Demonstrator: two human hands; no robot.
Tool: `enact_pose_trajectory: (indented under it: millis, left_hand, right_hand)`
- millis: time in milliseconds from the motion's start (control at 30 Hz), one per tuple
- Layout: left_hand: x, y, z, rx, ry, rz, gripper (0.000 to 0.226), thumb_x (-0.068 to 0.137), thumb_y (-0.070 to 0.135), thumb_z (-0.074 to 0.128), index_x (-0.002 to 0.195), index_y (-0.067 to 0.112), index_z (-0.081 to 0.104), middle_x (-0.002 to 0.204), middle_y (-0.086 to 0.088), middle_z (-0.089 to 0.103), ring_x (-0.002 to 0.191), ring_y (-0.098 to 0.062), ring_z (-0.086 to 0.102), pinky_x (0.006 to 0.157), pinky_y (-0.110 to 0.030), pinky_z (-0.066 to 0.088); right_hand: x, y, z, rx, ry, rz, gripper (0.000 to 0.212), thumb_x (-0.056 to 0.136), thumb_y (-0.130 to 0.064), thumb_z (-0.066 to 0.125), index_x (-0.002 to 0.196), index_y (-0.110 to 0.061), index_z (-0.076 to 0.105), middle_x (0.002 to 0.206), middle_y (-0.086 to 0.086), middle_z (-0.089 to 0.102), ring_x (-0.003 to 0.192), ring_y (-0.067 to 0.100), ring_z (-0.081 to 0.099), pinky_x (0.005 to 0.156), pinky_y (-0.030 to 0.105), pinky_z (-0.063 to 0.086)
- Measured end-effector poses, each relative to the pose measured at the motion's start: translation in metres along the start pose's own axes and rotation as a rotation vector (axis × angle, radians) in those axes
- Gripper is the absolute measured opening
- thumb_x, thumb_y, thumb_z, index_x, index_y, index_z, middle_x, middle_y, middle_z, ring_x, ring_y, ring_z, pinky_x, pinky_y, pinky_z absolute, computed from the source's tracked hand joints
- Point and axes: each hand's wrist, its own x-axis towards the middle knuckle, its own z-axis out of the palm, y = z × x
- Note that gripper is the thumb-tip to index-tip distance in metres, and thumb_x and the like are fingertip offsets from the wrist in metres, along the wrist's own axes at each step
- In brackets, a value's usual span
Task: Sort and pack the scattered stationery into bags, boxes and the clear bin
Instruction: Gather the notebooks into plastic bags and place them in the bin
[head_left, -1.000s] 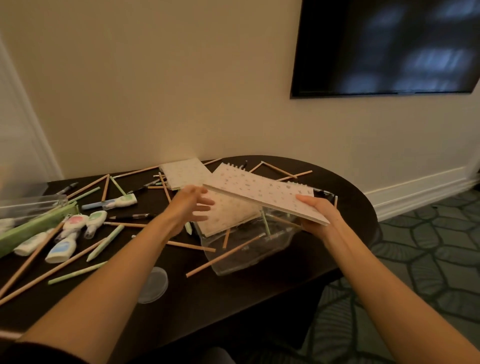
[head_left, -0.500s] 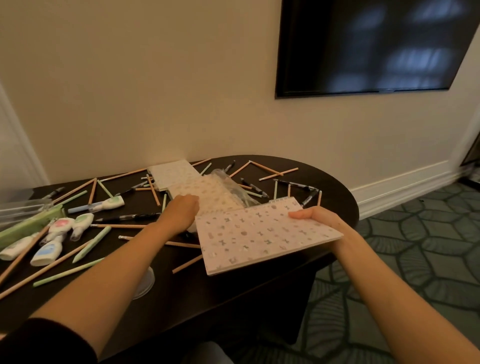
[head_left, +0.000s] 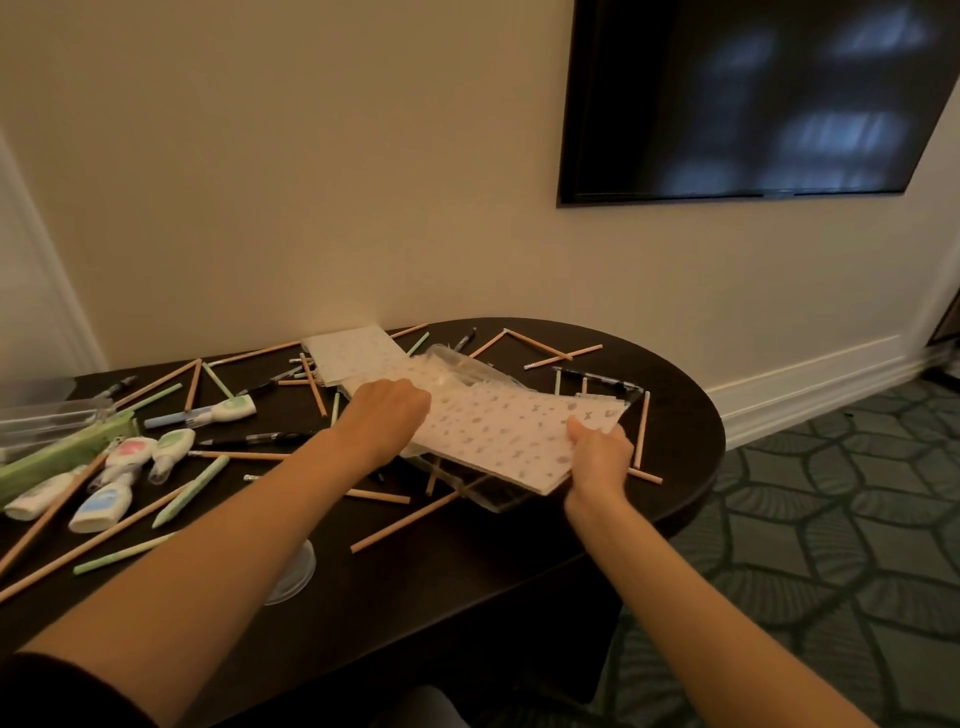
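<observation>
My right hand grips the near right edge of a patterned spiral notebook, which lies tilted across the top of the clear bin on the dark table. My left hand rests with curled fingers on the notebook's left end, over a second patterned notebook. A third patterned notebook lies behind it. A crumpled clear bag sits just past the held notebook. What the left fingers hold is hidden.
Pencils, pens and green sticks are scattered across the table. Correction tape dispensers and a green box lie at the left, with a clear box behind. A round clear lid sits near my left forearm. A dark screen hangs on the wall.
My right hand moved the notebook from out past the table's front edge back over the clear bin. My left hand stayed on the notebooks at the centre. The camera came closer.
</observation>
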Motion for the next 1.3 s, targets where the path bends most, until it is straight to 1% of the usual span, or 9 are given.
enact_pose_trajectory:
  millis: [167, 367, 467, 567, 667, 933, 1033, 1167, 1300]
  left_hand:
    - [-0.002, 0.004, -0.007, -0.025, 0.029, 0.067, 0.007, 0.094, 0.014, 0.046, 0.096, 0.013, 0.053, 0.094, -0.006, 0.059, 0.073, -0.017, 0.047, 0.063, -0.027, 0.035]
    - [-0.006, -0.005, -0.005, -0.157, 0.033, 0.0, 0.031, 0.093, 0.024, 0.04, 0.064, 0.015, 0.042, 0.07, -0.001, 0.049, 0.07, -0.019, 0.048, 0.061, -0.028, 0.033]
    - [-0.001, 0.0, 0.004, -0.195, -0.003, -0.057, 0.019, 0.093, 0.027, 0.042, 0.096, 0.012, 0.054, 0.1, -0.007, 0.058, 0.088, -0.021, 0.052, 0.069, -0.03, 0.036]
    - [0.012, 0.01, 0.013, -0.263, -0.008, -0.129, 0.037, 0.095, 0.023, 0.038, 0.13, 0.009, 0.039, 0.121, -0.009, 0.053, 0.107, -0.024, 0.051, 0.081, -0.034, 0.042]
    - [0.024, 0.013, 0.017, -0.297, 0.006, -0.111, 0.031, 0.095, 0.019, 0.041, 0.125, 0.013, 0.042, 0.118, -0.009, 0.056, 0.105, -0.025, 0.054, 0.08, -0.034, 0.044]
    - [0.024, 0.0, 0.016, -0.524, 0.054, -0.035, 0.037, 0.098, 0.027, 0.037, 0.131, 0.013, 0.045, 0.124, -0.011, 0.057, 0.114, -0.027, 0.051, 0.093, -0.041, 0.042]
    - [0.024, -0.003, 0.024, -0.614, 0.022, -0.028, 0.04, 0.099, 0.028, 0.033, 0.137, 0.016, 0.041, 0.129, -0.01, 0.055, 0.119, -0.024, 0.049, 0.098, -0.037, 0.038]
    - [0.026, -0.006, 0.026, -0.84, 0.003, -0.032, 0.04, 0.1, 0.029, 0.029, 0.134, 0.018, 0.047, 0.133, -0.008, 0.053, 0.12, -0.021, 0.048, 0.094, -0.026, 0.032]
    - [0.026, -0.007, 0.025, -0.907, -0.088, 0.013, 0.039, 0.098, 0.029, 0.034, 0.134, 0.023, 0.048, 0.135, -0.003, 0.052, 0.093, -0.014, 0.056, 0.084, -0.027, 0.037]
  right_hand:
    - [-0.013, 0.024, 0.046, 0.018, 0.003, -0.03, 0.048, 0.097, -0.02, 0.044, 0.143, -0.021, 0.029, 0.128, 0.008, 0.049, 0.106, 0.022, 0.055, 0.079, 0.033, 0.05]
    - [0.002, 0.034, 0.064, 0.016, -0.266, 0.321, 0.039, 0.097, -0.005, 0.039, 0.136, -0.007, 0.038, 0.122, 0.016, 0.056, 0.108, 0.031, 0.056, 0.079, 0.042, 0.047]
    - [0.011, 0.035, 0.058, -0.026, -0.343, 0.348, 0.044, 0.093, 0.005, 0.04, 0.136, -0.005, 0.036, 0.124, 0.021, 0.055, 0.11, 0.037, 0.056, 0.081, 0.045, 0.05]
    - [0.016, 0.038, 0.06, -0.039, -0.361, 0.307, 0.047, 0.091, 0.008, 0.042, 0.136, -0.007, 0.037, 0.107, 0.016, 0.06, 0.097, 0.033, 0.061, 0.083, 0.048, 0.052]
    - [0.018, 0.041, 0.066, -0.028, -0.391, 0.272, 0.049, 0.091, 0.009, 0.042, 0.136, -0.009, 0.037, 0.093, 0.011, 0.062, 0.089, 0.029, 0.063, 0.078, 0.047, 0.054]
    - [0.029, 0.05, 0.11, 0.009, -0.351, 0.302, 0.049, 0.091, 0.01, 0.041, 0.136, -0.008, 0.038, 0.121, 0.021, 0.058, 0.074, 0.026, 0.063, 0.048, 0.037, 0.054]
    - [0.033, 0.052, 0.112, -0.192, -0.379, 0.254, 0.03, 0.096, -0.004, 0.043, 0.126, -0.005, 0.046, 0.104, 0.02, 0.065, 0.064, 0.024, 0.068, 0.044, 0.031, 0.054]
    - [0.036, 0.042, 0.107, -0.843, -0.441, 0.109, 0.036, 0.1, -0.032, 0.033, 0.084, -0.003, 0.049, 0.04, 0.004, 0.058, 0.028, 0.009, 0.051, 0.03, 0.015, 0.034]
    - [0.032, 0.023, 0.101, -1.329, -0.594, 0.192, 0.045, 0.1, -0.04, 0.03, 0.083, -0.007, 0.054, 0.042, 0.001, 0.059, 0.03, 0.006, 0.049, 0.039, 0.015, 0.033]
